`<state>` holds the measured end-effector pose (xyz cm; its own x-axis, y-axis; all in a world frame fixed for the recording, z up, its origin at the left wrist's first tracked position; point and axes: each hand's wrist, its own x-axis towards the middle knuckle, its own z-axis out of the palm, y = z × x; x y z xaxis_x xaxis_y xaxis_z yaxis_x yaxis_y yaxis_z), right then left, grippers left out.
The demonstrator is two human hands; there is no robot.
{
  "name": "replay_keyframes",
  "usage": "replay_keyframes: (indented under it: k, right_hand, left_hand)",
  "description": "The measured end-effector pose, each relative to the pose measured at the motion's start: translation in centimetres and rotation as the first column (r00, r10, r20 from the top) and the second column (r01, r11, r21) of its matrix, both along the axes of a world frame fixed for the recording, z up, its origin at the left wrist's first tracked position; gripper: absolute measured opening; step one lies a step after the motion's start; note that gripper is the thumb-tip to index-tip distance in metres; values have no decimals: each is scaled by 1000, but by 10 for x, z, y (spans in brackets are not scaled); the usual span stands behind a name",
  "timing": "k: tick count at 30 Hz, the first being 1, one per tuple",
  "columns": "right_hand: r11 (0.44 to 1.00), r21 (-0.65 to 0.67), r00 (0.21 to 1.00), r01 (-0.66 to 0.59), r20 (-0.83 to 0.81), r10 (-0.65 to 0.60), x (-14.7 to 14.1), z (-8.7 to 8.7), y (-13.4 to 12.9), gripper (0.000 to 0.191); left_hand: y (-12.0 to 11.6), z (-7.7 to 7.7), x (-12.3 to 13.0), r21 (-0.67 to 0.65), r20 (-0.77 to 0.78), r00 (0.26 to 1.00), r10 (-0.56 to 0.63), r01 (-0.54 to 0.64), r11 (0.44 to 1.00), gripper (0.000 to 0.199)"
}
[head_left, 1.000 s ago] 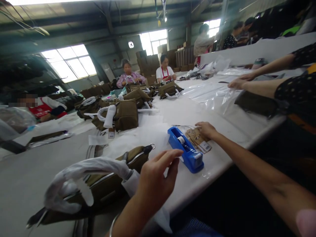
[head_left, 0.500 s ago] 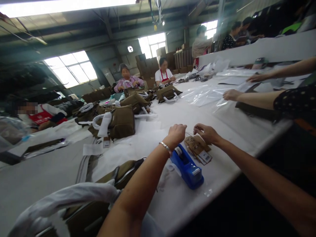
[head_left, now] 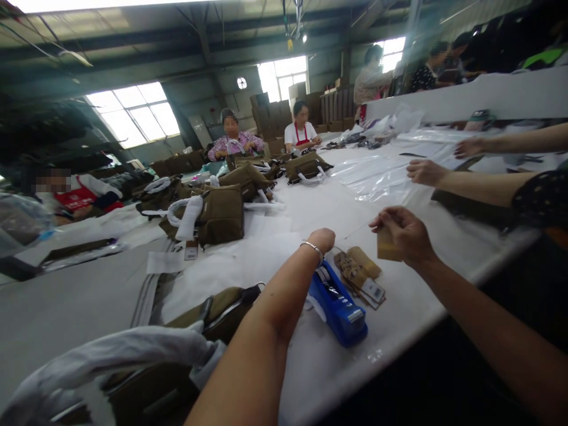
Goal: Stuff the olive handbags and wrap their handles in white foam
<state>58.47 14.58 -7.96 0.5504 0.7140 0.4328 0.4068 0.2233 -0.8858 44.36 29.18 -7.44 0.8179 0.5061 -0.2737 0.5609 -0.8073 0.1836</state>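
My right hand [head_left: 410, 236] is raised above the table, its fingers pinching a brown cardboard hang tag [head_left: 389, 246]. My left hand [head_left: 323, 239], with a silver bangle at the wrist, is closed just behind a blue tape dispenser [head_left: 344, 316]. Thin strings run from its fingers toward a bunch of brown hang tags [head_left: 358, 266], one with a white barcode label. These tags lie on the table beside the dispenser, between my hands. Under my left forearm is an olive bag [head_left: 222, 310], its handle [head_left: 128, 349] wrapped in white padding.
Several olive bags [head_left: 222, 216] with wrapped handles are piled across the white table [head_left: 310, 207]. At right, a co-worker's hands [head_left: 428, 173] rest near clear plastic sheets [head_left: 373, 174]. Other people sit at the far side and left. The table's front edge runs diagonally at lower right.
My right hand has moved right and up, away from the bunch, with a hang tag in its fingers. My left hand stays close to the dispenser.
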Motion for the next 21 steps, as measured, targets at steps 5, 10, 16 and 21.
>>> replay_keyframes:
  k: [5,10,16,21]
  right_hand:
    - [998,22,995,58,-87,-55,-31,25,-21,32]
    - [997,-41,998,-65,-4,65,-63,31,-26,34]
    - [998,31,998,-51,-32,52,-81,49,-21,35]
    - [998,5,997,-63,34,63,-91,64,-37,33]
  left_hand:
    - [-24,27,-17,-92,284,959,18,9,996,50]
    - [-55,36,-37,-180,450,893,-1,92,979,35]
    - [-62,21,-62,-218,404,899,170,-86,972,24]
    - [-67,40,-74,-215,486,826,284,-202,956,26]
